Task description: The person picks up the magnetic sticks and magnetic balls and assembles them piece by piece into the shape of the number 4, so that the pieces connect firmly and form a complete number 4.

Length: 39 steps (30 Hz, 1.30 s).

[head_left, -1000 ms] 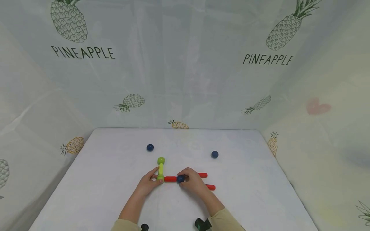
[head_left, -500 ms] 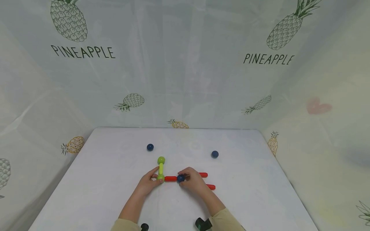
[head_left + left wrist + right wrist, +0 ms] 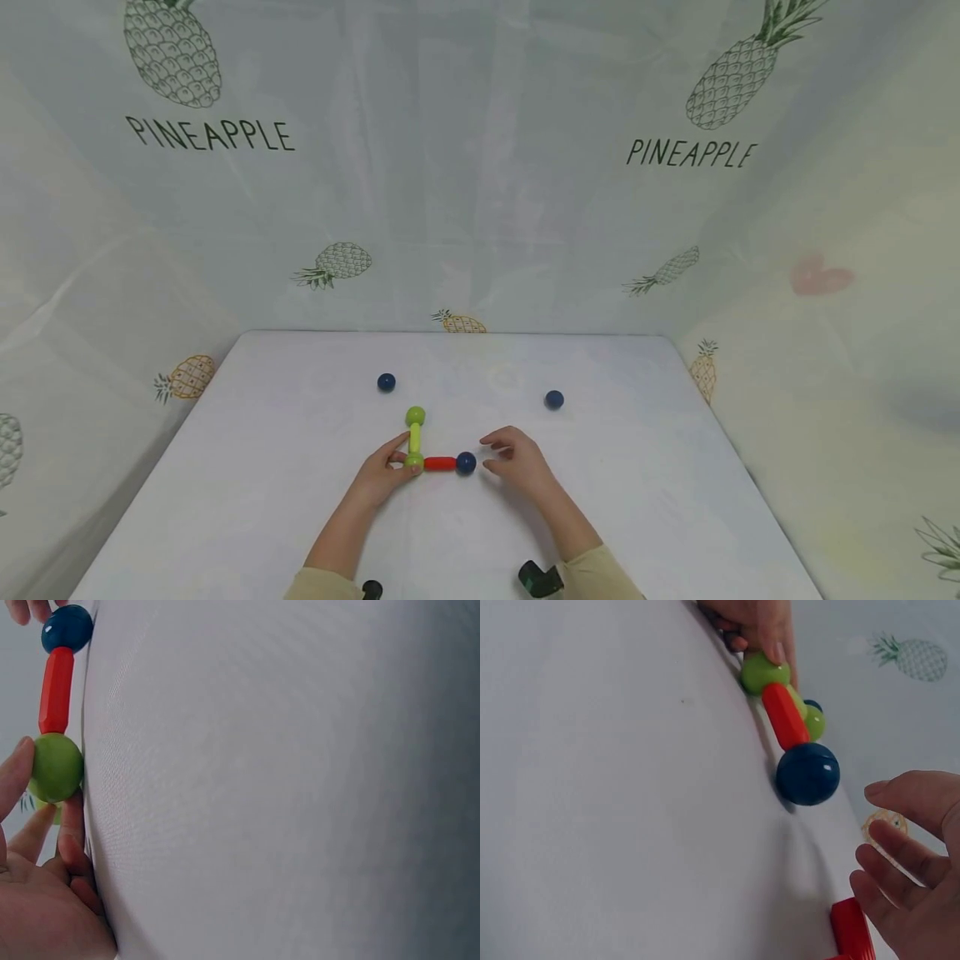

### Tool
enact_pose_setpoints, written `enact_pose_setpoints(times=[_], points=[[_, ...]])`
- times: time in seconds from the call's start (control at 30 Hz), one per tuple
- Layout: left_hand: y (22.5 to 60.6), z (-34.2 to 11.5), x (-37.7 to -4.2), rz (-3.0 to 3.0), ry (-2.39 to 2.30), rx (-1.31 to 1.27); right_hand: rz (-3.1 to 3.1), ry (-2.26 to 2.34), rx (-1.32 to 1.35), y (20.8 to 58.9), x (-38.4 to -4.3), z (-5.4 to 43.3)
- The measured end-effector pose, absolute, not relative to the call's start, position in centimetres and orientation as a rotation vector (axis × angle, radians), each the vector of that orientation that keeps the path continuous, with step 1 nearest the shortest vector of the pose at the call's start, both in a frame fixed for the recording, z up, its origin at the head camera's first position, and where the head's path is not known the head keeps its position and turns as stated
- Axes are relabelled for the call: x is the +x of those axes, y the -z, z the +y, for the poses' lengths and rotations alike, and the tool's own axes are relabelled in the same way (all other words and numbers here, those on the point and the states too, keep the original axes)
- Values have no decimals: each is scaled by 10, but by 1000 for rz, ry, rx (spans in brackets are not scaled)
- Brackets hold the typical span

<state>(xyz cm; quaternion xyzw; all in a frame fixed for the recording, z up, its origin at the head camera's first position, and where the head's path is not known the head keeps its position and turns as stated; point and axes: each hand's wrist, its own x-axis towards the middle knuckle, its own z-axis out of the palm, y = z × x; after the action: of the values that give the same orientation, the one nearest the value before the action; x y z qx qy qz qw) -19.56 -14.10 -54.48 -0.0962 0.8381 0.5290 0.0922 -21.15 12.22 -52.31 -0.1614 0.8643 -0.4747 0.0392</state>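
My left hand [image 3: 381, 478] pinches the near green ball [image 3: 57, 768] between thumb and fingers. That ball is the corner of an L-shaped piece: a yellow-green rod [image 3: 415, 438] runs back from it to a second green ball [image 3: 416, 416]. A red rod [image 3: 440, 463] reaches right to a dark blue ball [image 3: 466, 463]. My right hand [image 3: 522, 462] is just right of the blue ball, fingers loosely bent and apart, holding nothing. In the right wrist view a gap shows between its thumb and the blue ball [image 3: 808, 774].
Two loose blue balls lie farther back on the white table [image 3: 315, 358], one at the left [image 3: 386, 382] and one at the right [image 3: 554, 400]. Loose red rods [image 3: 851, 930] lie beneath my right hand, hidden from the head view. A pineapple-print curtain [image 3: 450, 208] stands behind.
My right hand has let go of the blue ball and moved right, now covering the loose red rods in the head view. My left hand keeps its hold on the green ball.
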Motion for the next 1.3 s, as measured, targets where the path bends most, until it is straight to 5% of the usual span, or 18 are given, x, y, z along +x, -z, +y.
enact_pose_setpoints(times=[1.3], points=[[541,-140,-194,2466,-1552,-359,2738,1247,-101,520,-217,157]])
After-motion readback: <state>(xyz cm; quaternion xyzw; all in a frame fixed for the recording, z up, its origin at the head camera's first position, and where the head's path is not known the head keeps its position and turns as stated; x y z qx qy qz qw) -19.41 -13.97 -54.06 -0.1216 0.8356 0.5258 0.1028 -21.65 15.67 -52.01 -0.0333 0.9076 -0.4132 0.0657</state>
